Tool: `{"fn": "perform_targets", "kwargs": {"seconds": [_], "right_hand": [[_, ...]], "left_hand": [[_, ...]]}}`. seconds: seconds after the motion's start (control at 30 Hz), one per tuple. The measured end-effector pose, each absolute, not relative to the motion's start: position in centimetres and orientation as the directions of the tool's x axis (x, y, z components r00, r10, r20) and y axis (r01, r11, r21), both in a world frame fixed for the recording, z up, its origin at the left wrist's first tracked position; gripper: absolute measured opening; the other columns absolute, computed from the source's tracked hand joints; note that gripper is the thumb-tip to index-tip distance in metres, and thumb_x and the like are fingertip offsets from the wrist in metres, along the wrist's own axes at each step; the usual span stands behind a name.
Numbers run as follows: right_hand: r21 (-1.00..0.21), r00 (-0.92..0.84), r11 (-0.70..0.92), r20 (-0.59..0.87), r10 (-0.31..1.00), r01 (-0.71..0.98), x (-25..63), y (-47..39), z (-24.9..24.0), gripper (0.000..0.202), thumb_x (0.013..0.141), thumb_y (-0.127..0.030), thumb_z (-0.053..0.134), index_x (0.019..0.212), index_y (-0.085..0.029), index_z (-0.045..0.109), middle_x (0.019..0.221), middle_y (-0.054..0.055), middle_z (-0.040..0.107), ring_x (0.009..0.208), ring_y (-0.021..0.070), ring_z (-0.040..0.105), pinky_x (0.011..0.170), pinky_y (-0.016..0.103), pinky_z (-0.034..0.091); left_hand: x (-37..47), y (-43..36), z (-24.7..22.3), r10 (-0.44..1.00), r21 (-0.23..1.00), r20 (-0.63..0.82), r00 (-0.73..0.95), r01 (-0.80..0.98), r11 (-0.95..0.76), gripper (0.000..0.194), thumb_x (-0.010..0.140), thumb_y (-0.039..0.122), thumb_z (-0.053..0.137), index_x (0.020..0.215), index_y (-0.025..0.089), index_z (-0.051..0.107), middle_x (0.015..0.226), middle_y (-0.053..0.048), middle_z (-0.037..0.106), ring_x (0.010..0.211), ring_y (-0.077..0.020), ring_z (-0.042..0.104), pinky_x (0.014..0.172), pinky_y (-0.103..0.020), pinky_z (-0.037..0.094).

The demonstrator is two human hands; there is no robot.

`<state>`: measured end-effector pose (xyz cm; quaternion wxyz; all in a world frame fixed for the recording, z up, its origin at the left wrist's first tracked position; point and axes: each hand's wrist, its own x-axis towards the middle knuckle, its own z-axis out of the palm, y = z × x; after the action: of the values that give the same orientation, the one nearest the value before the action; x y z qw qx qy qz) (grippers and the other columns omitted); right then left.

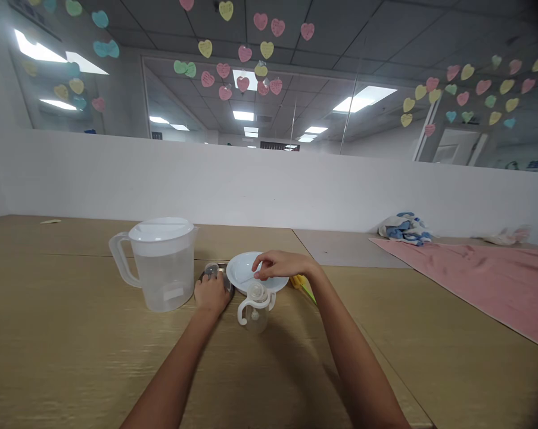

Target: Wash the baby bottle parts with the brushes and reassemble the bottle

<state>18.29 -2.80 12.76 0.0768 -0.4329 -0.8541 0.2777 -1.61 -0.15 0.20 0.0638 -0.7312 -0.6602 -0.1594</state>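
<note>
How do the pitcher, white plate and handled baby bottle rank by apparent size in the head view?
1. pitcher, clearly largest.
2. white plate, partly covered by the right hand.
3. baby bottle, smallest, though nearest the camera.

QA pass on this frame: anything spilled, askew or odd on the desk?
No spill or damage shows. The baby bottle, jug and plate stand upright. The only untidy bit is the crumpled blue-white cloth bunched at the far edge of the pink towel.
</note>
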Motion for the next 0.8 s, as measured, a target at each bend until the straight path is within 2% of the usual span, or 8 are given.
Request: {"fn": "perform_targets", "kwargs": {"seconds": [0.17, 0.4, 0.57, 0.7, 0.8], "right_hand": [[-0.538, -0.610, 0.464, -0.122, 0.783, 0.703, 18.2, -2.8, 12.6, 0.041, 0.077, -0.048, 0.057, 0.102, -0.017, 0.060, 0.080, 0.003, 0.066, 0.072, 0.0131, 0.058, 0.061, 0.021, 0.039], [-0.536, -0.602, 0.464, -0.107, 0.791, 0.705, 18.2, -2.8, 12.6, 0.039, 0.077, -0.046, 0.057, 0.102, -0.016, 0.060, 0.079, 0.003, 0.067, 0.071, 0.0127, 0.058, 0.061, 0.021, 0.039], [-0.524, -0.593, 0.481, -0.059, 0.803, 0.703, 18.0, -2.8, 12.6, 0.036, 0.078, -0.042, 0.056, 0.101, -0.015, 0.060, 0.077, 0.004, 0.067, 0.069, 0.0131, 0.058, 0.060, 0.022, 0.040], [-0.531, -0.570, 0.491, 0.020, 0.822, 0.690, 17.4, -2.5, 12.1, 0.033, 0.078, -0.041, 0.055, 0.098, -0.015, 0.060, 0.076, 0.003, 0.067, 0.069, 0.0130, 0.058, 0.059, 0.021, 0.039], [-0.524, -0.554, 0.499, 0.061, 0.830, 0.690, 16.8, -2.2, 11.6, 0.030, 0.079, -0.040, 0.054, 0.094, -0.016, 0.062, 0.075, 0.002, 0.067, 0.067, 0.0121, 0.057, 0.057, 0.021, 0.038]], "left_hand": [[-1.6, -0.3, 0.7, 0.984, 0.198, 0.155, 0.085, 0.973, -0.116, 0.041, 0.079, 0.029, 0.044, 0.118, 0.016, 0.048, 0.106, -0.016, 0.062, 0.097, -0.0310, 0.060, 0.074, -0.040, 0.046], [-1.5, -0.5, 1.0, 0.978, 0.237, 0.197, 0.066, 0.965, -0.113, 0.031, 0.082, 0.022, 0.040, 0.111, 0.014, 0.048, 0.102, -0.015, 0.063, 0.092, -0.0269, 0.062, 0.072, -0.034, 0.047], [-1.9, -0.2, 1.3, 0.924, 0.282, 0.381, -0.023, 0.955, -0.092, 0.029, 0.087, 0.020, 0.032, 0.110, 0.013, 0.048, 0.103, -0.015, 0.060, 0.093, -0.0253, 0.061, 0.073, -0.033, 0.046], [-2.1, 0.0, 1.7, 0.777, 0.512, 0.611, -0.151, 0.824, -0.242, 0.038, 0.092, 0.029, 0.026, 0.124, 0.014, 0.038, 0.110, -0.014, 0.058, 0.101, -0.0239, 0.057, 0.082, -0.034, 0.045], [-2.1, 0.0, 1.9, 0.740, 0.664, 0.623, -0.255, 0.673, -0.327, 0.042, 0.092, 0.035, 0.026, 0.129, 0.015, 0.032, 0.113, -0.013, 0.058, 0.103, -0.0218, 0.056, 0.084, -0.033, 0.045]]}}
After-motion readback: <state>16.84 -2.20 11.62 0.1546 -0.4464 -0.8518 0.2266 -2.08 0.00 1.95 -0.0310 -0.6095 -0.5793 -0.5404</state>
